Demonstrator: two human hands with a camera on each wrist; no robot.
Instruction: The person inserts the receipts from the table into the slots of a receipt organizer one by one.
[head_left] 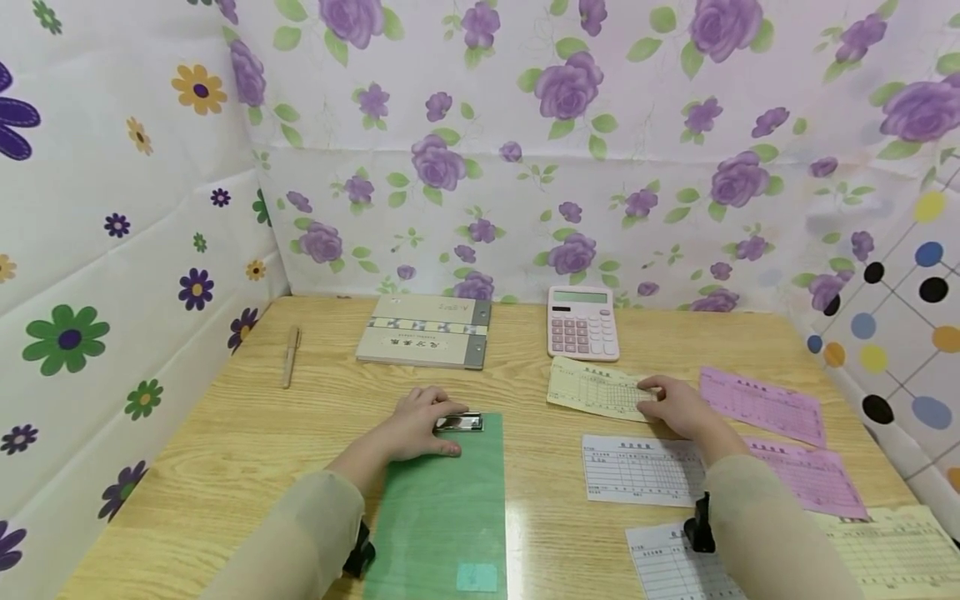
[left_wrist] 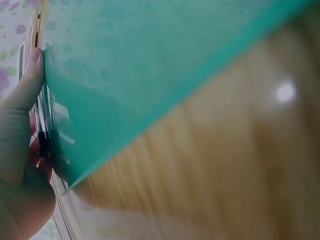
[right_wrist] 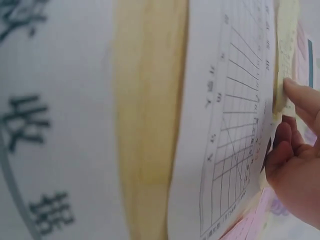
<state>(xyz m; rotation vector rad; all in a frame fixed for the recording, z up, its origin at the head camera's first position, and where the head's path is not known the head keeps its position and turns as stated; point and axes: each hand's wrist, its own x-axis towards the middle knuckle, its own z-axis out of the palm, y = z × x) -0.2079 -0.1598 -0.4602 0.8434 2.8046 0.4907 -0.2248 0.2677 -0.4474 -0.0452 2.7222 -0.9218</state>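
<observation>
The yellow slip [head_left: 596, 389], pinched in the right hand [head_left: 681, 408], is best kept uncreased while the clip [head_left: 467, 422] is gripped by fingers of the left hand [head_left: 416, 425].

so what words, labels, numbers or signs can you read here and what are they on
"收据": nearer white slip, right wrist view; preceding character partly cut off.
Too small or blurred: other white slip, yellow slips, pink slips, notebook cover, calculator keys.

2 sleeved arms [head_left: 296, 529] extend forward, well apart — left hand [head_left: 420, 427] gripping, right hand [head_left: 681, 407] pinching.
</observation>
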